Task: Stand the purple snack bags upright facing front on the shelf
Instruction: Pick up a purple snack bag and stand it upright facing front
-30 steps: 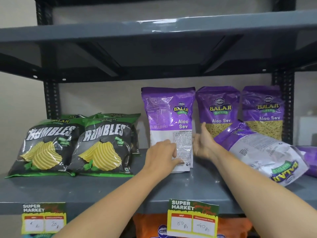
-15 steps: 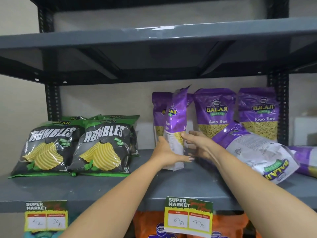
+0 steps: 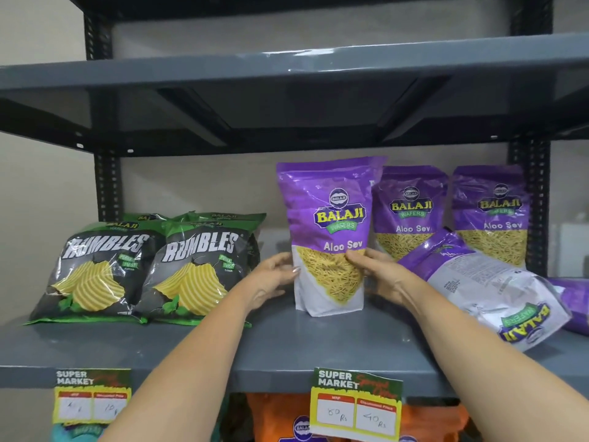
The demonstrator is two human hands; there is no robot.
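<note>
**Purple bag upright at frame centre**

Purple snack bag (image 3: 330, 237) stands front-facing on the grey shelf (image 3: 318, 346). Left hand (image 3: 274, 279) and right hand (image 3: 379, 272) each hold a grip on its sides. Another purple bag (image 3: 484, 288) lies tilted at right.

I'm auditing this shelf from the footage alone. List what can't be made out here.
- Head view: the purple bag at the far right is cut off by the frame edge; its facing is unclear.
- The orange packs below are hidden by the shelf, the middle price tag and the forearms.
- The left price tag has handwriting too faint to read.
- The held bag hides the wall-side space behind it.
</note>
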